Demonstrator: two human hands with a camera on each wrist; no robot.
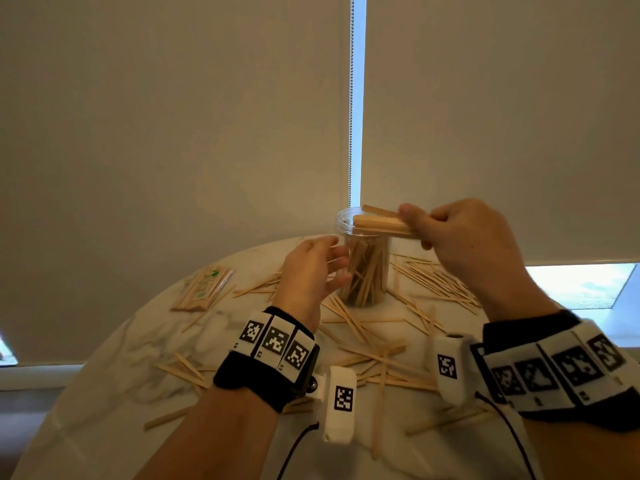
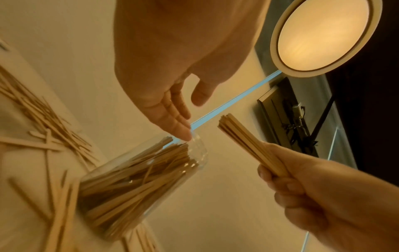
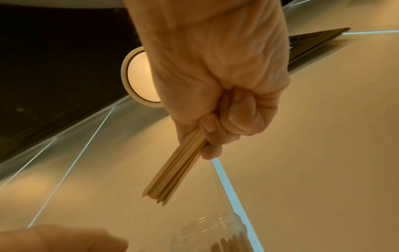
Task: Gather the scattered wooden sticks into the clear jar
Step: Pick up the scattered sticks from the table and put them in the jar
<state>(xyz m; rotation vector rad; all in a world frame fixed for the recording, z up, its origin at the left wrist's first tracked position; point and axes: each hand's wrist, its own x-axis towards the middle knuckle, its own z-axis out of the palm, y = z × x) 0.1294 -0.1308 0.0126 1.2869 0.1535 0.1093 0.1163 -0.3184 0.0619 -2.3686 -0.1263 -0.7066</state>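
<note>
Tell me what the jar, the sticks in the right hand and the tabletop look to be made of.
Jar: clear plastic or glass, can't tell which; the sticks inside show through its wall.
Sticks: pale, unfinished wood by the look; flat matte strips in the right hand.
Tabletop: white with grey veining, marble or a marble-look surface.

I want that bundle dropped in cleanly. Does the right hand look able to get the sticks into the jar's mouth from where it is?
Probably yes. The right hand holds the bundle of sticks at the open jar rim, no lid on, and the left hand is beside the jar, not over its mouth.
</note>
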